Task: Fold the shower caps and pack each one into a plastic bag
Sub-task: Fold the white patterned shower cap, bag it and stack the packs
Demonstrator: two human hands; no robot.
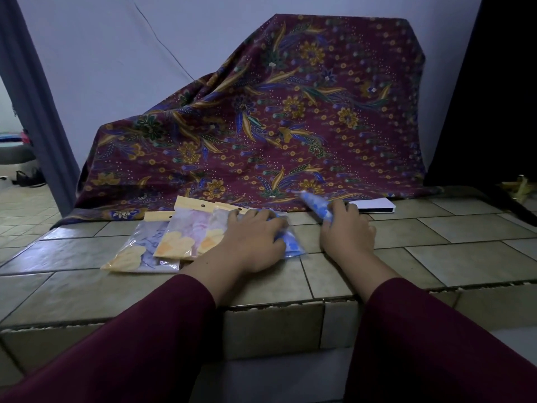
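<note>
A blue-and-white shower cap, folded into a narrow roll, is gripped in my right hand, its far end pointing up and to the left. My left hand lies flat on a clear plastic bag that shows blue through it, fingers spread and pressing it onto the tiled ledge. Left of that hand lie overlapping packed bags with yellow header cards: a pink one and a pale lilac one. A third bag is partly hidden under my left hand.
A maroon batik cloth drapes over something tall right behind the bags. A white flat box lies at the cloth's foot, right of my right hand. The ledge's front edge drops off toward me. Bare tiles extend to the right.
</note>
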